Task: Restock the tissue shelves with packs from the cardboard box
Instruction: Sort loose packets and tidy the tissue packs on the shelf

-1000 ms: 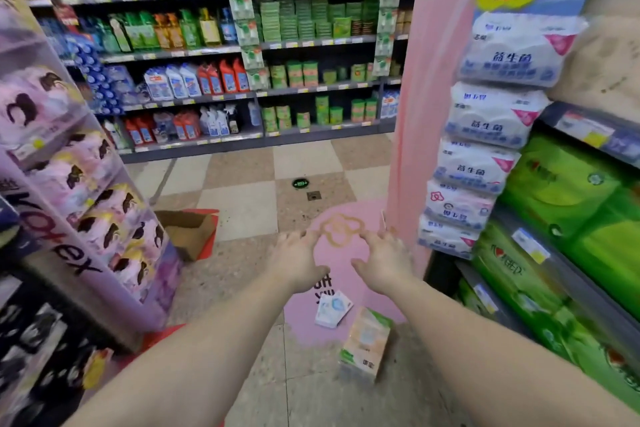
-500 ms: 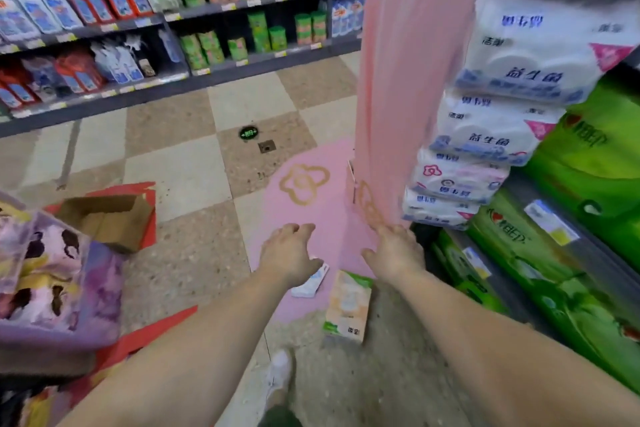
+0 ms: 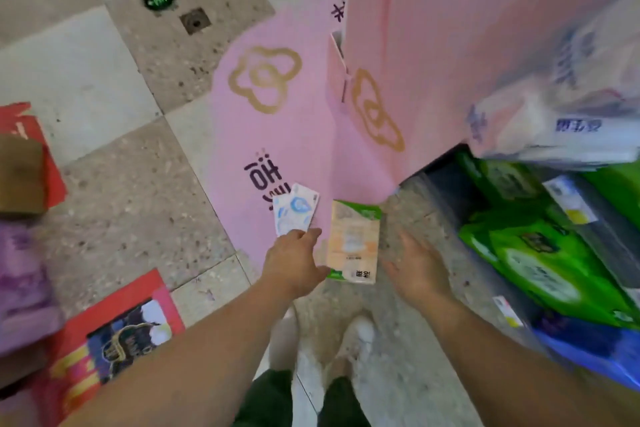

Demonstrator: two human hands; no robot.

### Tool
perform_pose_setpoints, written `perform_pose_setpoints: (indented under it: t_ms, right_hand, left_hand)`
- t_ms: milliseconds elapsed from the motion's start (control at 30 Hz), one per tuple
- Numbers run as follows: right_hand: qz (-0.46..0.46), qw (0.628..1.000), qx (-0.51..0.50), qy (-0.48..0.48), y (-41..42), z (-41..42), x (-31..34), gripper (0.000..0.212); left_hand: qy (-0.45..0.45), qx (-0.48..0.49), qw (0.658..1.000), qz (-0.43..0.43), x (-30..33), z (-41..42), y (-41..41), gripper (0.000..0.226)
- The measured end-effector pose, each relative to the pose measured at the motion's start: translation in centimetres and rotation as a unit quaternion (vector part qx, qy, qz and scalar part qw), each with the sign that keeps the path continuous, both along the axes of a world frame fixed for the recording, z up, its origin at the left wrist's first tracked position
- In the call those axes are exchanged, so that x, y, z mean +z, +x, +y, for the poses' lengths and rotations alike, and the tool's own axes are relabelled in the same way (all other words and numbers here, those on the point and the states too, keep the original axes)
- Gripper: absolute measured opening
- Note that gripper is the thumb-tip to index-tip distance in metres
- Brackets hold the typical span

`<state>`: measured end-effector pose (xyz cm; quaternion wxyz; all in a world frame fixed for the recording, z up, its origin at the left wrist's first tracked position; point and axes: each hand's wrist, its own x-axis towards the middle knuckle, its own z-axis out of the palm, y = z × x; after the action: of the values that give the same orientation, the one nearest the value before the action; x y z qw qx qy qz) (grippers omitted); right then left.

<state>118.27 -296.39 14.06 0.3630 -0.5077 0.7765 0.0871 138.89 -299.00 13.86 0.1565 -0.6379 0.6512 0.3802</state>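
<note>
Fingers of the left hand (image 3: 296, 262) reach down, loosely extended and holding nothing, their tips at the near edge of a small blue-and-white pack (image 3: 294, 210) lying on the pink floor decal (image 3: 277, 135). Whether they touch it is unclear. Right hand (image 3: 417, 265) is spread, fingers apart, empty, just right of an orange-and-green tissue pack (image 3: 353, 243) standing between both hands. Bare floor lies left. Farther right, blurred green packs (image 3: 540, 253) fill low shelves, cut off by the frame.
</note>
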Motion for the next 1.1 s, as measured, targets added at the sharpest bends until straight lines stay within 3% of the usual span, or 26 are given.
perform_pose_setpoints:
  t_ms: [200,367,500,567,700,833,967,1100]
  right_hand:
    - [-0.009,0.995,-0.076,0.071,-1.9,0.1,-16.4,0.067]
    - [-0.066,0.983,-0.133,0.109,-3.1,0.9,-30.6,0.086]
    - [-0.170,0.960,-0.204,0.095,-3.6,0.0,-39.1,0.101]
    - [-0.212,0.941,-0.252,0.085,-3.8,0.2,-41.3,0.100]
    - [-0.240,0.918,-0.303,0.088,-3.3,1.1,-39.0,0.087]
    - [-0.269,0.915,-0.288,0.089,-2.9,2.8,-31.7,0.089]
    - [-0.291,0.909,-0.293,0.064,-2.4,4.0,-20.7,0.090]
    - [-0.292,0.904,-0.312,0.014,-2.5,5.8,-8.6,0.088]
  left_hand:
    - [0.099,0.077,0.991,0.037,-16.9,0.4,-2.0,0.082]
    - [0.154,0.169,0.970,0.086,-30.4,0.3,-3.4,0.092]
    - [0.194,0.249,0.937,0.150,-37.4,-0.4,-4.5,0.102]
    - [0.220,0.282,0.913,0.196,-39.0,-0.4,-5.4,0.096]
    - [0.256,0.338,0.874,0.236,-37.1,0.8,-5.8,0.086]
    - [0.284,0.360,0.860,0.224,-29.9,3.0,-4.7,0.089]
    - [0.260,0.342,0.873,0.231,-19.2,3.9,-4.4,0.092]
    - [0.233,0.260,0.906,0.239,-7.2,3.6,-4.6,0.096]
